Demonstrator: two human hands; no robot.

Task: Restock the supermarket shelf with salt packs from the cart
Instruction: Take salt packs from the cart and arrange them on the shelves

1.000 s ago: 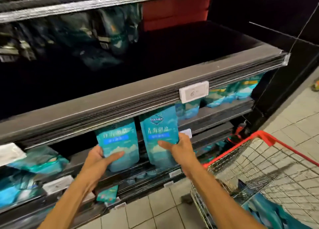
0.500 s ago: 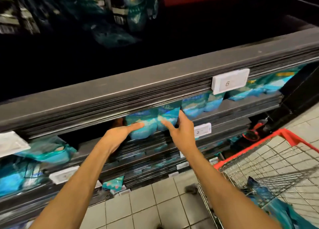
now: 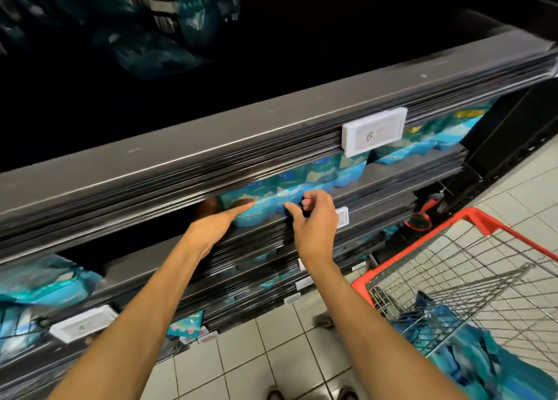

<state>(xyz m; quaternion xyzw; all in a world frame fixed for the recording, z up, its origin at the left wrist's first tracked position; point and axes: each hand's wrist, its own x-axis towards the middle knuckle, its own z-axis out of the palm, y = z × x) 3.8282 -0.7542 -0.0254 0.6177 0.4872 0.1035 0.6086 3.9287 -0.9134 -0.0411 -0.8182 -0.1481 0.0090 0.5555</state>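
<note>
Two teal salt packs (image 3: 256, 211) stand side by side on the dark middle shelf (image 3: 383, 185), mostly hidden under the shelf edge above. My left hand (image 3: 217, 223) reaches in with straight fingers, its thumb against the left pack's lower front. My right hand (image 3: 314, 221) hovers just in front of the right pack, fingers loosely curled and thumb out, holding nothing. More teal salt packs (image 3: 471, 357) lie in the red-rimmed wire cart (image 3: 471, 267) at the lower right.
A white price tag (image 3: 374, 135) hangs on the upper shelf's lip. Further teal packs (image 3: 447, 134) fill the same shelf to the right, and others (image 3: 45, 282) lie on the lower-left shelf. White tiled floor (image 3: 271, 354) lies below, with my shoes at the bottom edge.
Both packs went from in front of the shelf into it under the upper lip. My right hand has drawn back off its pack and curled; my left still touches its pack.
</note>
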